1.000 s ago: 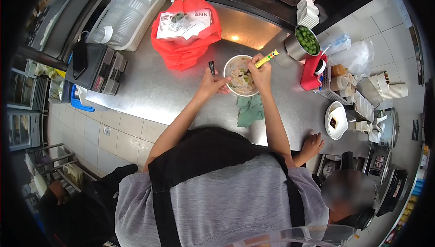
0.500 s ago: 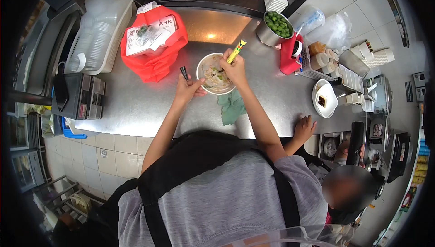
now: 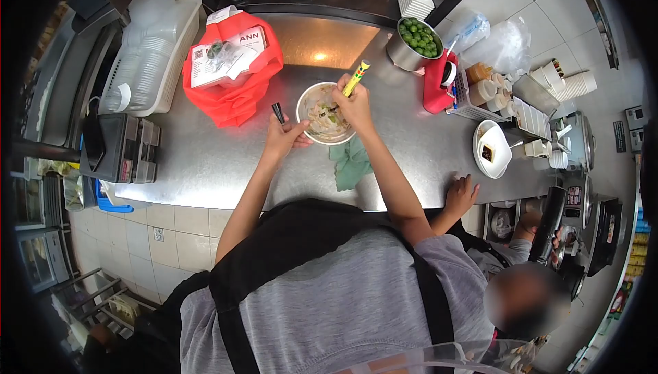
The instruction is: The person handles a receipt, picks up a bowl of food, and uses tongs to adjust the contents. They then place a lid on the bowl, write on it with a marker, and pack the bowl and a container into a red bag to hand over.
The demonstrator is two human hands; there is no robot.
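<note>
A round white bowl [image 3: 302, 106] of food, which looks covered by a clear lid, stands on the steel counter in front of me. In my right hand [image 3: 352, 104] is a yellow marker pen [image 3: 358, 77], its lower end pointing down at the bowl's top. My left hand [image 3: 279, 135] pinches a black pen cap [image 3: 277, 112] between its fingers, while its thumb rests against the bowl's left rim. Just below the bowl a green cloth [image 3: 351, 163] lies crumpled, partly under the bowl's edge.
A red bag [image 3: 233, 103] with boxes sits left of the bowl. At the right are a steel pot of green limes [image 3: 419, 39], sauce bottles [image 3: 484, 91] and white bowls [image 3: 491, 149]. A co-worker's hand [image 3: 461, 194] rests on the counter edge; their other hand holds a black cylinder [image 3: 550, 223].
The yellow pen and my right hand have shifted very slightly; my left hand stays put. At the right, the co-worker's black cylinder has tilted and moved a little, and their head has lowered.
</note>
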